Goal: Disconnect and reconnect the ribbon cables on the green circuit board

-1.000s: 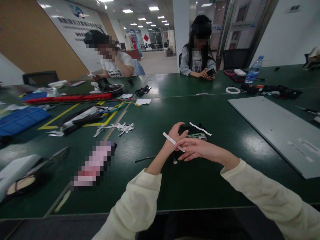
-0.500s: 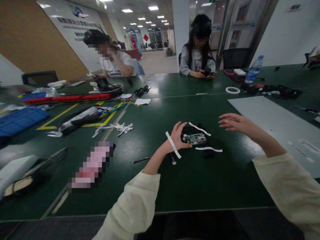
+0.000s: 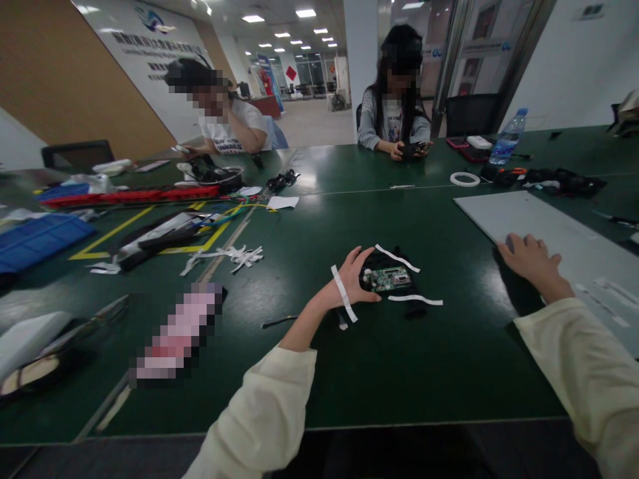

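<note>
— The grip of the left hand (image 3: 352,283): how does it stand?
— Spread wide, not clenched. The thumb is on the near side and the fingers on the far side, bracketing the left end of the black module (image 3: 383,261), whose green circuit board (image 3: 388,279) faces up. The hand touches that end.
— Where does the module sit?
— Flat on the green bench (image 3: 349,372), near its middle, just ahead of the person.
— And the white bits?
— The first strip (image 3: 344,294) clings across the left hand near the wrist. The second strip (image 3: 398,258) lies over the module's far edge. The third strip (image 3: 415,300) lies on the bench just beside its near edge.
— The right hand (image 3: 532,261)?
— Well apart to the right, palm down. Its grip is loose and holds nothing, and it rests on the near edge of a grey panel (image 3: 549,219).
— What else is about?
— White scraps (image 3: 234,254) lie to the left. A tape roll (image 3: 464,179) and a water bottle (image 3: 508,138) are further back. Two other people sit across the bench.
</note>
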Tool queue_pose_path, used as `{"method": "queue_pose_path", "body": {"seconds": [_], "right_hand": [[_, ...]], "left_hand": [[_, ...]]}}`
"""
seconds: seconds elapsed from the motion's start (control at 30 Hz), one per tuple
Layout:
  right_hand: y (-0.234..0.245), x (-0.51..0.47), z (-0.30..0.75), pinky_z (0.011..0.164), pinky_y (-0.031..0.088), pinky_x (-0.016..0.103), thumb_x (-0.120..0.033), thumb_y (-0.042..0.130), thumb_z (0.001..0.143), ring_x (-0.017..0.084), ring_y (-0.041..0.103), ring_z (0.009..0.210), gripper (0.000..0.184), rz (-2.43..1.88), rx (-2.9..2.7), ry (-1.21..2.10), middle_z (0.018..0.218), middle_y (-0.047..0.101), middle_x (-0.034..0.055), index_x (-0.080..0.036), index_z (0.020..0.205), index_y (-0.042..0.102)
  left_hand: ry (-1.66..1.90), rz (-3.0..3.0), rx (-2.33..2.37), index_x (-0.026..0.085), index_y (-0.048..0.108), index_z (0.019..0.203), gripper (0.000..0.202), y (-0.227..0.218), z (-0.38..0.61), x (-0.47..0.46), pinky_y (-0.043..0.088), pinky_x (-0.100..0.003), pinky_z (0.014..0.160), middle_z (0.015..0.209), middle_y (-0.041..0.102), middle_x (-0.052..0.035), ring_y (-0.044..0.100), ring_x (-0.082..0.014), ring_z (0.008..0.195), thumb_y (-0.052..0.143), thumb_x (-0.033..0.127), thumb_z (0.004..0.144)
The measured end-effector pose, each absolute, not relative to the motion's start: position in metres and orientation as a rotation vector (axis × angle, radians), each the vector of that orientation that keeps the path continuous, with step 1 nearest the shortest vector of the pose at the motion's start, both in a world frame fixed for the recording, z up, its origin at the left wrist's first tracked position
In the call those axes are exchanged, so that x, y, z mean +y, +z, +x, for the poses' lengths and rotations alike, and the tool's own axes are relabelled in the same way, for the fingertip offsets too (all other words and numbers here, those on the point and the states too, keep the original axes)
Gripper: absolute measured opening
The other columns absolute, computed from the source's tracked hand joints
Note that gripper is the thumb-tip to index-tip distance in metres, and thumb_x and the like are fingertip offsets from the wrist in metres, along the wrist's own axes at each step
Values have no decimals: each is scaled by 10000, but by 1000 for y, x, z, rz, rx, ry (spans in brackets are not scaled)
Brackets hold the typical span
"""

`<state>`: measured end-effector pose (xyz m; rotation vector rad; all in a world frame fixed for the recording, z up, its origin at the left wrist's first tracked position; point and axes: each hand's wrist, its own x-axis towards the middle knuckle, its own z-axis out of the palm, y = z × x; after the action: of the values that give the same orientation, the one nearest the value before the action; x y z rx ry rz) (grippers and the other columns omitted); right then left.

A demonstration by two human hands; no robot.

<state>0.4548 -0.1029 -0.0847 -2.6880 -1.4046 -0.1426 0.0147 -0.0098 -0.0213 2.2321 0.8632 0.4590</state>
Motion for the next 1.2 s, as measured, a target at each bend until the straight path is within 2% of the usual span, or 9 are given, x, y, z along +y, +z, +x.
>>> {"method": "queue_pose_path", "body": {"seconds": [0.17, 0.3, 0.47, 0.83, 1.2], "right_hand": [[-86, -97, 460, 862, 284, 655, -593, 252, 883, 407, 368, 1174, 607, -2681, -1334, -150, 1264, 441, 224, -195, 1285, 471], [-86, -100, 455, 866, 333, 591, -612, 224, 879, 391, 407, 1140, 631, -2649, -1394, -233, 1219, 471, 216, -180, 1248, 500], [-84, -100, 448, 855, 364, 528, -640, 202, 875, 375, 427, 1130, 662, -2644, -1437, -331, 1195, 488, 194, -189, 1280, 469], [-80, -99, 440, 848, 384, 470, -692, 187, 853, 358, 452, 1098, 718, -2622, -1558, -367, 1169, 506, 177, -183, 1271, 474], [-76, -98, 420, 947, 352, 498, -646, 179, 881, 367, 395, 1205, 725, -2490, -1747, -271, 1346, 421, 190, -155, 1371, 389]], "left_hand": [[445, 2248, 811, 271, 239, 1425, 1015, -13, 14, -9, 345, -559, 1042, 1452, 227, -135, 342, -373, 1291, 781, 470, 590], [536, 2275, 841, 253, 285, 1406, 1030, -13, 16, -8, 332, -569, 1043, 1411, 317, -136, 370, -367, 1270, 813, 435, 541], [603, 2251, 818, 247, 315, 1392, 1015, -14, 18, -3, 311, -554, 1062, 1380, 392, -129, 380, -351, 1276, 818, 417, 527], [632, 2148, 801, 262, 295, 1395, 1005, -14, 20, -2, 316, -557, 1063, 1404, 363, -127, 372, -339, 1295, 809, 398, 542], [656, 2131, 783, 285, 298, 1390, 981, -5, 20, -6, 342, -559, 1058, 1420, 341, -106, 367, -331, 1302, 804, 382, 555]]}}
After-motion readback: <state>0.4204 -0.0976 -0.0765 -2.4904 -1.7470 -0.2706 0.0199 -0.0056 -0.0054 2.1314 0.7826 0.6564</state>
